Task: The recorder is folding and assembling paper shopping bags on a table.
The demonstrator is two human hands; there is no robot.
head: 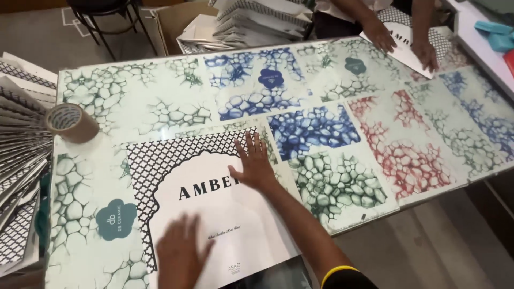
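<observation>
Both my hands press flat, fingers spread apart, on the white lattice-bordered printed sheet [214, 208]: left hand [182, 257] near, right hand [256, 163] farther, on the worktop [160, 101].

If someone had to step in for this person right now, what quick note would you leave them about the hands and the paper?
Left hand: flat, open, pressing the near part of the white printed sheet.
Right hand: flat, fingers spread, on the sheet's upper right part.
The sheet lies flat on the patterned table, lattice border up.
Tape roll stands at the table's left edge, untouched.
Another person's hands press a similar sheet at the far end.
A stack of sheets fans out left.
</observation>
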